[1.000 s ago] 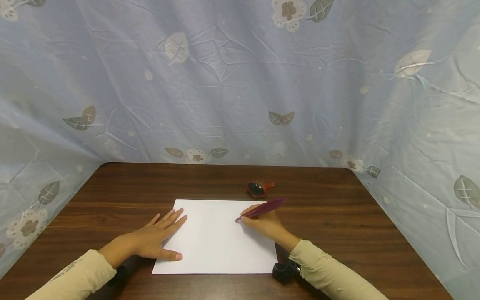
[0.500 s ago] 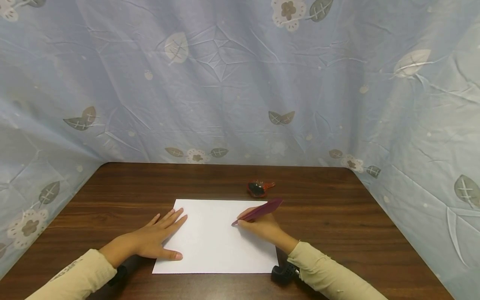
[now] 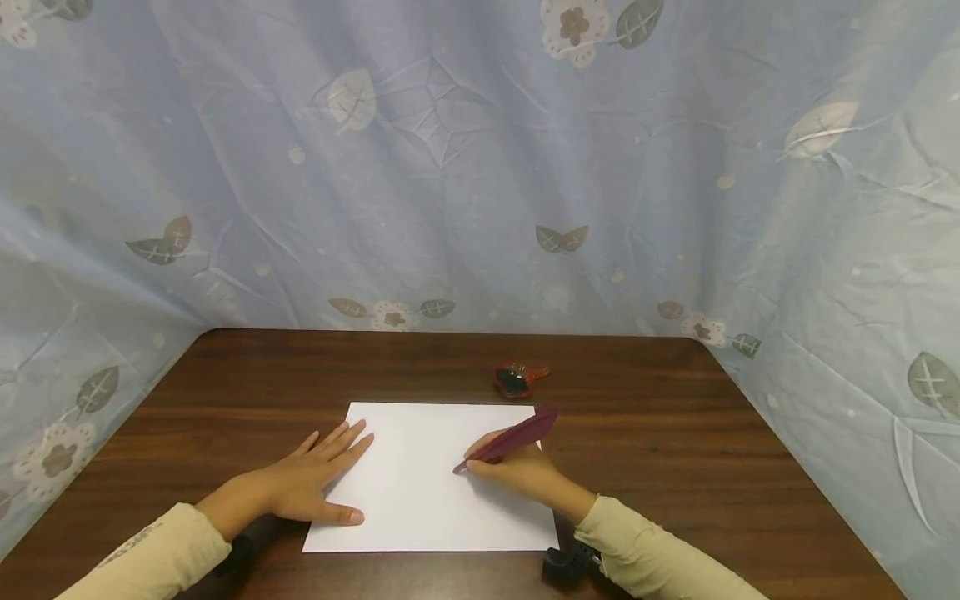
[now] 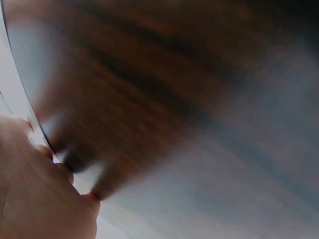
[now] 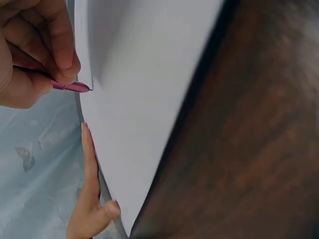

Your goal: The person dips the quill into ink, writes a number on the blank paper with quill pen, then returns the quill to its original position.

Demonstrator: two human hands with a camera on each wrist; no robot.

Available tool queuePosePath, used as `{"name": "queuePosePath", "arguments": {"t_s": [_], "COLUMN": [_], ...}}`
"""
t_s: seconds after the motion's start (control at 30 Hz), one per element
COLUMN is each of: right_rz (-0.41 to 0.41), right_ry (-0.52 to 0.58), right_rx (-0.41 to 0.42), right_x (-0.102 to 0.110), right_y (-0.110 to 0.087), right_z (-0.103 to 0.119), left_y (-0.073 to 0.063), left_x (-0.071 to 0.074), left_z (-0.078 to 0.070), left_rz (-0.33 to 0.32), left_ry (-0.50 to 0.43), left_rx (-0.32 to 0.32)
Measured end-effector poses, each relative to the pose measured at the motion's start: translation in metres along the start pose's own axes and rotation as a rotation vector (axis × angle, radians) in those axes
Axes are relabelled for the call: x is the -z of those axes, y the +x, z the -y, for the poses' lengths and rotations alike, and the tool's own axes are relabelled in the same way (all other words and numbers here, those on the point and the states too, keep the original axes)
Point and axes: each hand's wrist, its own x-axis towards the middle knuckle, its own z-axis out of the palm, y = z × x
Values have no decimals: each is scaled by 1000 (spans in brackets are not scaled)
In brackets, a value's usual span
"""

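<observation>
Head view: the right hand (image 3: 517, 471) is pinching a maroon, feather-shaped pen (image 3: 517, 435) by its lower part, the plume leaning back over the knuckles. The left hand (image 3: 303, 483) is lying flat across the left edge of a white sheet (image 3: 405, 508), fingers and thumb spread wide, apparently steadying it. The pen tip is pointing down at the sheet, right of its middle; marks are too faint to read here. Beyond the far edge, a small red-and-black object (image 3: 513, 381) is sitting on the wooden table (image 3: 660, 433). Counting: hands two, pens one, sheets one, small objects one.

Left wrist view: one hand showing, its fingertips bunching in perspective near the paper's edge; nothing is visibly being held.

Right wrist view: thumb and fingers are closing round one pen, tip seemingly touching paper. One thin dark line (image 5: 91, 64) is meeting the tip. Judgement: a stroke is being drawn; continuing is calling for light, even contact with the sheet staying pinned.
</observation>
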Motion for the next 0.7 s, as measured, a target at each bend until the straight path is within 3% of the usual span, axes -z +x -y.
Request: {"name": "queuePosePath", "arguments": {"t_s": [0.23,0.5,0.7], "right_rz": [33,100,100], "right_ry": [-51,-1,2], "right_rx": [51,50,54], "right_x": [-1,3,8], "right_y": [-7,-16,-22], "right_z": [0,1,1], "left_y": [0,-1,0], "left_x": [-1,-1,-1], "left_z": [1,-1,0], "left_rz": [-7,-14,-13], "left_ry": [14,2,10], "left_rx": [-6,-15,-10]}}
